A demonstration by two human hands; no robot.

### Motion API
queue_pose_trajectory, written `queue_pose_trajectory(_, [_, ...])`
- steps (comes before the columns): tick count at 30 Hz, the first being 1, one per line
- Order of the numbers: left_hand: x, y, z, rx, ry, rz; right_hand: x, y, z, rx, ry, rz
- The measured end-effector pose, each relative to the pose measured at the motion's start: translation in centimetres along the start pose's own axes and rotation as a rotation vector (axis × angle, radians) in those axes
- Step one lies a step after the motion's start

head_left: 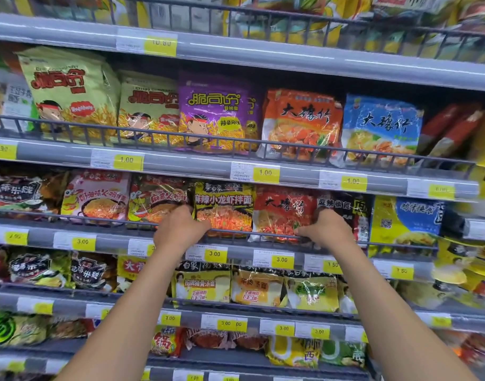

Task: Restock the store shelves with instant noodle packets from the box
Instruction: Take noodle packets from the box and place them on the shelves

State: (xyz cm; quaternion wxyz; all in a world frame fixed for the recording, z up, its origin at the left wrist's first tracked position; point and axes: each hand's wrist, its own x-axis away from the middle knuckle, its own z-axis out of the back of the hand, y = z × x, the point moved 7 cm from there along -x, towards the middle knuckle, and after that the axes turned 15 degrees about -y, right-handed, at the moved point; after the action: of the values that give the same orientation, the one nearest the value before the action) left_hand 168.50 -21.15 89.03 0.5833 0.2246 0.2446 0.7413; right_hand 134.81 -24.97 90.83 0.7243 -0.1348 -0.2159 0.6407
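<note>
Gripping packets (224, 210) (fingertips hidden) on shelf (235, 244).

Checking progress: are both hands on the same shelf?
Yes, the left hand and right hand both reach over one shelf's wire rail.

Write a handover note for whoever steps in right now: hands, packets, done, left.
Left hand: on the wire rail, fingers at the left edge of the yellow-and-black packet; whether it is gripping is unclear.
Right hand: on the same rail, fingers at the right edge of the red packet; grip unclear.
Both packets stand upright, side by side, behind the rail.
Done: this row looks full.
Left: the box is out of view, so remaining stock is unknown. Probably square these two packets, then check the box.
</note>
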Motion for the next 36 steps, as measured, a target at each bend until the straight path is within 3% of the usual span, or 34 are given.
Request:
queue_pose_trajectory(7, [-0.4,-0.3,-0.4,0.073,0.016,0.014,-1.3,0.6,-0.5,-0.037,-0.003,0.057])
queue_pose_trajectory(12, [-0.6,-0.6,-0.7,0.102,0.061,0.016,-1.6,0.5,-0.3,-0.025,-0.104,0.042])
queue_pose_trajectory(21, [-1.1,-0.6,-0.9,0.052,-0.043,0.035,-2.1,1.1,-0.1,-0.022,-0.15,0.049])
queue_pose_trajectory(28, [-1.1,-1.3,-1.1,0.144,0.028,0.029,-1.4,1.5,-0.1,-0.125,-0.039,0.075])
queue_pose_trajectory(36, [-1.1,-0.9,-1.1,0.158,0.069,0.034,-0.6,1.0,0.0,-0.056,0.04,0.072])
